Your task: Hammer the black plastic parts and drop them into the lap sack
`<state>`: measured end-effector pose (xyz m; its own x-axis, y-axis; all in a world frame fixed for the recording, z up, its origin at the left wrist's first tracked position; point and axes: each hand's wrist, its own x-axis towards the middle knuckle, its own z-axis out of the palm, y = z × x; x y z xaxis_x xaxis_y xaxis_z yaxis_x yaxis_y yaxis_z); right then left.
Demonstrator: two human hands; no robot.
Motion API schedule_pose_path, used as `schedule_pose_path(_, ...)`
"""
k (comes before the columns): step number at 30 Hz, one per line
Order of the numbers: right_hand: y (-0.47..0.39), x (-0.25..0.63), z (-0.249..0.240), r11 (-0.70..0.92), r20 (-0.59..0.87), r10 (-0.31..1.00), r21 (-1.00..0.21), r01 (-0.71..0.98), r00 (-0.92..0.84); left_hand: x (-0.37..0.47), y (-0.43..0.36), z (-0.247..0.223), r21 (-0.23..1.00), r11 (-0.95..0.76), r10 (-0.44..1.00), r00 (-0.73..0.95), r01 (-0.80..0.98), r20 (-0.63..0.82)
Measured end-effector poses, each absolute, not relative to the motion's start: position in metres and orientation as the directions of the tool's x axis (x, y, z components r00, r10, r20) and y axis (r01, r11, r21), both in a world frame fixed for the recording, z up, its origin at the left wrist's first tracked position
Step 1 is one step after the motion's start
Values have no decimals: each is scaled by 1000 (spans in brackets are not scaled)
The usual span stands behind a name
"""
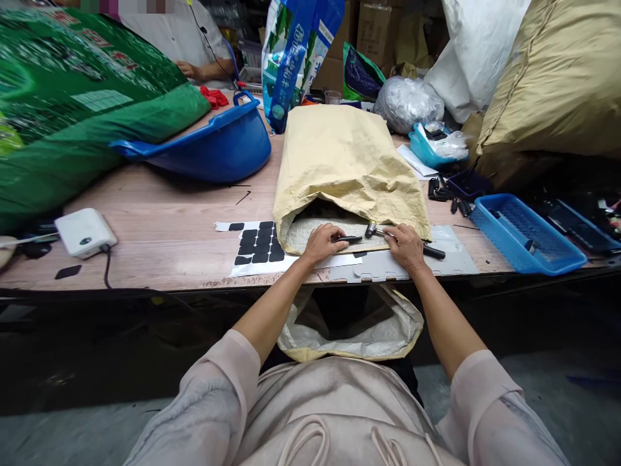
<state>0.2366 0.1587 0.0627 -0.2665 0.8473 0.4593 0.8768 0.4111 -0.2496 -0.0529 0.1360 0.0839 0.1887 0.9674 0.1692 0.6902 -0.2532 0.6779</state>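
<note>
My left hand (324, 243) is closed on a slim black piece (350, 239) that sticks out to the right from its fingertips; its exact kind is unclear. In my right hand (406, 246) is a small hammer (434, 251), its metal head pointing left towards the black piece and its black handle end showing right of the hand. Both hands are at the open mouth of a tan woven sack (344, 162) lying on the table. Beneath them lie a grey sheet (456, 252) and a white sheet with black rounded stickers (255, 244).
A blue basin (218, 145) and a green sack (87, 110) are at left, near a white box (86, 233) with a cable. A blue basket (528, 236) stands right. Another open sack (349, 346) hangs below the table edge. Across the table sits a person (177, 39).
</note>
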Motion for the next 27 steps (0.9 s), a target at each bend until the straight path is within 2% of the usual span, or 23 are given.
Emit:
schedule_pose_path(3, 158, 235, 64, 400, 451, 853, -240, 884, -263, -49, 100, 92, 673, -380, 924, 294, 635, 245)
schedule_pose_path(5, 158, 234, 64, 395, 450, 854, -234, 888, -261, -43, 64, 90, 700, -459, 868, 442, 546, 225)
schedule_pose_path(7, 158, 234, 65, 390, 449, 856, -232, 891, -258, -34, 30, 79, 746, -468, 787, 607, 473, 109)
schedule_pose_path(9, 158, 234, 65, 384, 440, 861, -232, 894, -256, -25, 6, 58, 757, -409, 747, 664, 510, -44)
schedule_pose_path(11, 157, 234, 66, 376, 428, 868, -230, 897, -254, -17, -3, 32, 714, -272, 779, 583, 645, -230)
schedule_pose_path(13, 157, 233, 66, 371, 418, 872, -227, 901, -254, -13, -1, 9, 622, -102, 801, 435, 776, -411)
schedule_pose_path(15, 157, 233, 67, 366, 410, 876, -221, 904, -255, -13, 3, -3, 534, -9, 782, 339, 846, -523)
schedule_pose_path(16, 157, 233, 67, 364, 406, 877, -217, 906, -256, -13, 4, -3, 513, -16, 771, 337, 858, -540)
schedule_pose_path(19, 157, 233, 66, 363, 409, 877, -216, 907, -253, -16, 7, 18, 577, -197, 745, 503, 793, -437)
schedule_pose_path(21, 156, 233, 65, 372, 425, 869, -222, 901, -254, -20, 15, 45, 667, -304, 752, 601, 680, -270)
schedule_pose_path(22, 156, 233, 65, 378, 433, 864, -224, 898, -255, -24, 24, 60, 701, -325, 785, 594, 634, -173)
schedule_pose_path(24, 156, 233, 64, 383, 442, 859, -225, 896, -257, -33, 53, 87, 713, -312, 901, 433, 628, 13)
schedule_pose_path(27, 157, 233, 63, 373, 435, 865, -226, 900, -250, -52, 112, 113, 590, -151, 983, 54, 793, 178)
